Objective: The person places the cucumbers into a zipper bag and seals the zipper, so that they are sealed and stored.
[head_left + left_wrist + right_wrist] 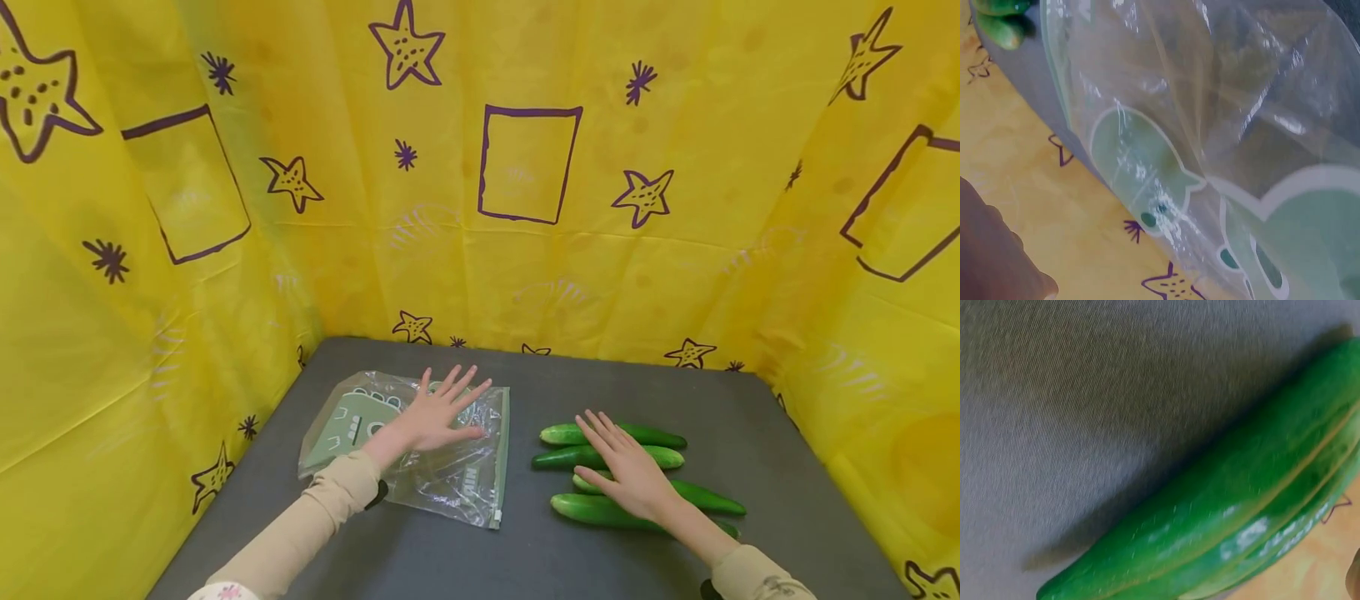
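Note:
A clear plastic zip bag [450,492] with green cartoon print lies flat on the dark table. Over it my left hand [435,417] is spread, fingers straight and holding nothing; whether it touches the plastic I cannot tell. To the right, several green cucumbers [570,457] lie side by side. My right hand [633,475] is stretched out above them with straight fingers, covering parts of them. The left wrist view is filled by the bag [1166,94], and a cucumber [1210,512] shows close up in the right wrist view.
The dark grey table [525,567] is enclosed on the left, back and right by a yellow curtain [525,275] printed with stars and squares. A green slider strip [502,458] runs along the bag's right edge, facing the cucumbers.

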Demonstrator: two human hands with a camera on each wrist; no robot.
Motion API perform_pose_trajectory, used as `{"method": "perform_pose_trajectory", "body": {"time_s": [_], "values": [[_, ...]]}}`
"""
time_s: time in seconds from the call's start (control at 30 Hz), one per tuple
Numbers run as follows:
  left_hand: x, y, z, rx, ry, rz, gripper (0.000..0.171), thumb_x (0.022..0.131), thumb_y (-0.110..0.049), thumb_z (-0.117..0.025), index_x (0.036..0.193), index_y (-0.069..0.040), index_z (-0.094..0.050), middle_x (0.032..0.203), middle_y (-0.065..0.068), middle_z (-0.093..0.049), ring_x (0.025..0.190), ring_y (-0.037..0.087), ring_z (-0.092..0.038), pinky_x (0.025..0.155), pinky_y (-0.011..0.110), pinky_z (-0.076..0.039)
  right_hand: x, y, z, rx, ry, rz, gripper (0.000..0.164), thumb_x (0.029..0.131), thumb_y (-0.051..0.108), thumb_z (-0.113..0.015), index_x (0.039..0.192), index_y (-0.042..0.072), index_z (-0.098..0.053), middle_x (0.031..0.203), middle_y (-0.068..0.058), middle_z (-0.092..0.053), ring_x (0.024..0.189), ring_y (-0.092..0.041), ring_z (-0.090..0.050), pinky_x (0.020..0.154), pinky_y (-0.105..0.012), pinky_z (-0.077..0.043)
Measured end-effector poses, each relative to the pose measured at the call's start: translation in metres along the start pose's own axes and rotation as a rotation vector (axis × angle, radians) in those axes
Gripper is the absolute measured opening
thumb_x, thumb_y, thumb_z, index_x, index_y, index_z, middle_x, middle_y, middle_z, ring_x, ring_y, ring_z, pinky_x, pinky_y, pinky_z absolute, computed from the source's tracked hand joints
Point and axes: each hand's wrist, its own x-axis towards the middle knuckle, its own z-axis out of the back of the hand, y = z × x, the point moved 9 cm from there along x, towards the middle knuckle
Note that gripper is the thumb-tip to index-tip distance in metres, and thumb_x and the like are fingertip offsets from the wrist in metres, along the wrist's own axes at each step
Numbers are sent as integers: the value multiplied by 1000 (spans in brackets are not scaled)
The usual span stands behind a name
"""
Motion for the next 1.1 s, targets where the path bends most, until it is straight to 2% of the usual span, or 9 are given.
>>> {"method": "perform_pose_trajectory", "body": {"time_s": [0.1,0.23,0.4,0.5,0.7,0.93,1.1], "values": [[-1,-5,-4,1,0,-14,77,90,-67,-40,151,-37,-3,160,-3,6,148,24,4,113,64,11,-1,8,-6,7,1,17,74,92,50,-55,152,28,-18,159,-1,-20,145,-29,-21,113,-53,-27],[-3,-12,-5,-12,-15,-51,79,89,-70,-37,152,-33,-8,161,3,-2,148,28,-1,113,66,6,-1,17,-12,22,1,47,73,91,51,-54,151,20,-25,158,-2,-23,144,-30,-25,111,-55,-31],[-4,-19,-12,-39,-4,-72,79,90,-68,-39,153,-31,-8,161,2,0,148,30,-3,112,67,4,3,26,-21,45,19,80,72,92,50,-53,149,12,-30,156,-5,-28,142,-31,-28,109,-54,-33],[-3,-24,-18,-49,19,-77,78,90,-66,-40,153,-31,-9,161,1,0,148,29,-2,112,68,2,7,32,-29,84,55,90,71,94,48,-52,149,11,-28,156,-8,-29,143,-31,-28,110,-54,-33],[-1,-32,-32,-64,63,-80,78,90,-66,-41,152,-34,-6,161,0,-2,148,26,-1,113,68,0,18,44,-45,169,147,62,68,96,42,-50,152,17,-20,158,-5,-23,145,-29,-21,112,-56,-29],[-1,-37,-47,-83,92,-97,80,89,-68,-40,152,-36,-2,161,3,-5,148,30,-5,113,68,-2,25,57,-62,155,232,68,63,99,42,-45,150,12,-25,158,-5,-24,145,-30,-22,113,-54,-29],[-3,-38,-56,-106,109,-103,82,88,-68,-43,152,-33,-4,161,3,-5,147,33,-8,112,68,-2,25,65,-77,139,296,95,62,99,42,-43,149,9,-28,156,-8,-27,144,-31,-25,112,-54,-31]]}}
